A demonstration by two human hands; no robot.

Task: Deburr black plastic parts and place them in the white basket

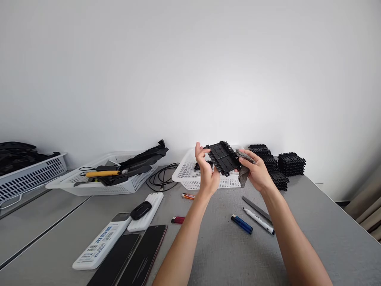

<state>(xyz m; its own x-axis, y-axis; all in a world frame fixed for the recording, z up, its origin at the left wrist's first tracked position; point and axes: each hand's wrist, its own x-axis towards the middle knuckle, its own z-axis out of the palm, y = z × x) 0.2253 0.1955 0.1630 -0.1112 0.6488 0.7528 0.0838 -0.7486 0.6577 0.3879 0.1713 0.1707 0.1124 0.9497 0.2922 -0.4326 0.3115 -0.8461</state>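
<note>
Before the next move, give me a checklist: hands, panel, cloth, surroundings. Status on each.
1. Left hand has hold of the black plastic panel: ok, at its left side.
2. Right hand has the gray cloth: ok, at the panel's right edge.
3. Panel held up off the table: ok.
4. Table in front free of loose items: not ok, blue lighter and white marker lie there.
5. Right-hand panel stack standing: ok.
6. Panel surface free of dust: cannot tell, too small to see.

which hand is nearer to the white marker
Right: the right hand appears above the white marker in the view; the left hand is farther, up and to its left.
</note>
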